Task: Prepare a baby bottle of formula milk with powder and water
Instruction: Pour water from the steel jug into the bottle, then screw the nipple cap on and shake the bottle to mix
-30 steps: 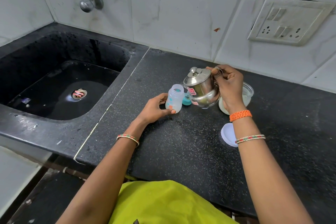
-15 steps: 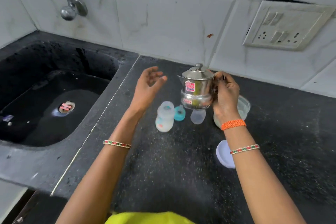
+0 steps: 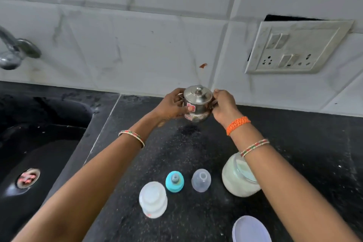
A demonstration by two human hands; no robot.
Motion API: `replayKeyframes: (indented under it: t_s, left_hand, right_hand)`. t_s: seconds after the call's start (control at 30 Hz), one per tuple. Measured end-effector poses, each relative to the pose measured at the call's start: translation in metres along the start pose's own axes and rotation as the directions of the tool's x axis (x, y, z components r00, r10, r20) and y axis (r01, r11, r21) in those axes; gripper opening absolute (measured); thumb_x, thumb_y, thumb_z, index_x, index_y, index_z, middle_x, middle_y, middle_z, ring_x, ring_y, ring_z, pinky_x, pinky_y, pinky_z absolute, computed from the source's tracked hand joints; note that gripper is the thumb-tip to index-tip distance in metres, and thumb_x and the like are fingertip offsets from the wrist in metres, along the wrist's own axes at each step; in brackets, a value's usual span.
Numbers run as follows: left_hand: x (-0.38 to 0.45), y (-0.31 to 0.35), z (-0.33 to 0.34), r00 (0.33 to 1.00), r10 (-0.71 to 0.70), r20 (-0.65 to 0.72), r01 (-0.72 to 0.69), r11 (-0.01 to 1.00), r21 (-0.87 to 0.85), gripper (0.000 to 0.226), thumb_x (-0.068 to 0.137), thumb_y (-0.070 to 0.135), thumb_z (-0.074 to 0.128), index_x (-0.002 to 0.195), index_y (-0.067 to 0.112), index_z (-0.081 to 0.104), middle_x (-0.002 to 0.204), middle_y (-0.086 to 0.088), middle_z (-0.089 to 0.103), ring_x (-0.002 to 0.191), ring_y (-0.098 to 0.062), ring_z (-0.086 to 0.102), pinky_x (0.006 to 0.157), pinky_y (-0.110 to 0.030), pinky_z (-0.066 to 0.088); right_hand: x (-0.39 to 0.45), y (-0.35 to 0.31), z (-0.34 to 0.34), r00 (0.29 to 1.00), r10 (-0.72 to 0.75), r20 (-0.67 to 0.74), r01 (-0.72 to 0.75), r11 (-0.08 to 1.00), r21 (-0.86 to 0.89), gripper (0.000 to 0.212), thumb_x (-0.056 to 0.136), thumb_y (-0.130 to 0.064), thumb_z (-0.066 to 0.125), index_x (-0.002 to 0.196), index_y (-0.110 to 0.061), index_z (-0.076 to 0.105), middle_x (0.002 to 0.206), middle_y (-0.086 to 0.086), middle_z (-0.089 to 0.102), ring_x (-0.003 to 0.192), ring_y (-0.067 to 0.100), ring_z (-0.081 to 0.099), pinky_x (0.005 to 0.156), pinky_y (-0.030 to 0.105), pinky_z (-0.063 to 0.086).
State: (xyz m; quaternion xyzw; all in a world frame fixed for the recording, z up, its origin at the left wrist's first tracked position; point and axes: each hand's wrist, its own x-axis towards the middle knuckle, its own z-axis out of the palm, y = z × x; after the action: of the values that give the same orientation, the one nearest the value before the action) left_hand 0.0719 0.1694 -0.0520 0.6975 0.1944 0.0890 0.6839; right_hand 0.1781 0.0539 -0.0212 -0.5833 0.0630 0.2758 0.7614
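Pot: we hold a small steel pot point(image 3: 198, 104) with its lid on at the back of the dark surface point(image 3: 294, 143), near the wall tiles; whether its base touches the surface we cannot tell.
Left hand: our left hand point(image 3: 172, 105) grasps the pot's left side, fingers curled round the body and the thumb lying across a red sticker on its front.
Right hand: our right hand point(image 3: 224, 105) grips the pot's right side, fingers curled at the handle area; the handle itself is hidden behind them.
Bottle: the open baby bottle point(image 3: 153, 199) stands upright at the front of the surface, well apart from both hands and between our forearms.
Teal ring: the teal collar with its nipple point(image 3: 174, 181) sits just beside the bottle, to its right and a little further back.
Clear cap: a clear domed cap point(image 3: 201, 180) stands right of the teal ring, apart from it.
Jar: an open jar of white powder point(image 3: 238, 178) stands right of the cap, partly under our right forearm.
Jar lid: a pale round lid point(image 3: 250, 229) lies flat at the lower edge, in front of the jar.
Sink: a black sink point(image 3: 39, 143) lies left of the surface, with a tap point(image 3: 15, 53) on the wall above it.
Wall: a switch panel point(image 3: 294, 47) is set in the tiles at the right.
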Motion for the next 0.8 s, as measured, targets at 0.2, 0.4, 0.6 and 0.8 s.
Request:
replayKeyframes:
  t_s: [0.2,0.4,0.6,0.8]
  left_hand:
    - [0.045,-0.02,0.002,0.999,-0.053,-0.006,0.053,0.998,-0.028,0.062,0.084,-0.002,0.067,0.136,0.016,0.04,0.124,-0.003,0.058,0.115,-0.018,0.056,0.061,-0.021,0.056]
    - [0.058,-0.028,-0.002,0.999,-0.045,0.004,0.044,0.996,0.071,0.062,0.081,-0.007,0.067,0.135,0.011,0.041,0.129,-0.007,0.056,0.118,-0.019,0.054,0.086,-0.035,0.054]
    - [0.054,-0.041,-0.011,0.997,-0.077,-0.005,0.077,0.993,0.092,0.073,0.078,-0.003,0.072,0.141,0.012,0.037,0.141,-0.01,0.049,0.132,-0.022,0.045,0.111,-0.046,0.037]
    - [0.022,-0.018,-0.006,0.989,-0.14,-0.037,0.143,0.984,0.109,0.09,0.081,-0.01,0.066,0.15,0.014,0.013,0.152,-0.015,0.035,0.138,-0.028,0.037,0.092,-0.037,0.05]
  right_hand:
    - [0.051,-0.002,0.002,0.995,0.06,-0.076,-0.073,0.982,-0.175,0.032,0.092,0.007,0.035,0.067,-0.009,0.047,0.068,0.007,0.046,0.062,0.017,0.045,0.066,0.031,0.04]
    - [0.064,0.013,0.002,0.987,0.091,-0.131,-0.112,0.981,-0.159,0.024,0.088,-0.001,0.032,0.069,-0.009,0.045,0.075,0.008,0.045,0.071,0.019,0.043,0.073,0.034,0.039]
    - [0.061,0.014,0.001,0.993,0.057,-0.107,-0.082,0.967,-0.24,0.02,0.09,-0.003,0.035,0.083,-0.006,0.053,0.08,0.009,0.05,0.069,0.017,0.043,0.081,0.032,0.044]
    - [0.012,-0.003,-0.003,0.963,-0.267,-0.029,0.198,0.78,-0.593,0.038,0.088,-0.007,0.048,0.125,-0.003,0.044,0.131,0.015,0.039,0.101,0.025,0.048,0.075,0.027,0.042]
